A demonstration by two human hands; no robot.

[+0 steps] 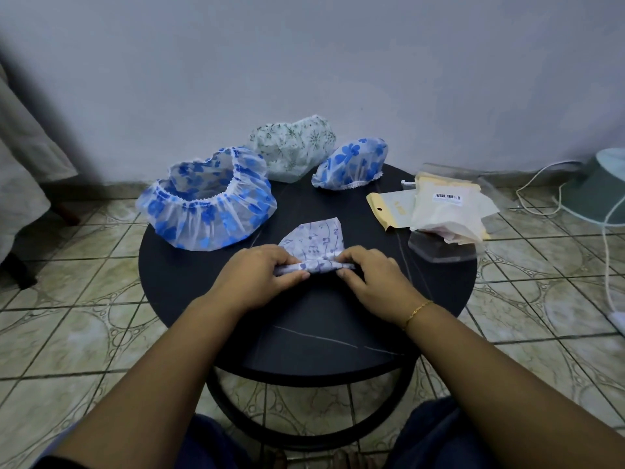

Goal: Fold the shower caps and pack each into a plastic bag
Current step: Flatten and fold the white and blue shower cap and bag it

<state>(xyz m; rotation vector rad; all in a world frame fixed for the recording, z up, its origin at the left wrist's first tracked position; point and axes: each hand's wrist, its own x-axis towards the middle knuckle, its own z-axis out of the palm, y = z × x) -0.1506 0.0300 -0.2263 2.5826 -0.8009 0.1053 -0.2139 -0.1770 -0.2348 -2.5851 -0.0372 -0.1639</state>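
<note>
- A round, dark, faintly veined desk (304,336) on a black ring-shaped base is standing on a floor of pale green patterned tiles (84,319), close to a plain bluish-white wall (304,55).
- The left hand (260,275) and the right hand (375,277) are both gripping the rolled near edge of a white shower cap printed with purple music notes (316,243), fingers curled around the roll; the cap's unrolled part is lying flat on the desk just beyond the knuckles.
- A large open white cap with blue flowers (206,201) is sitting at the desk's left edge, partly overhanging it.
- A white cap with a green print (291,145) and a smaller blue-flowered cap (351,162) are resting at the far edge (the green one nearest the wall).
- A loose pile of clear and yellowish plastic bags (443,211) is lying on the right side, spilling past the rim.
- White cables (554,194) are trailing across the floor at right.
</note>
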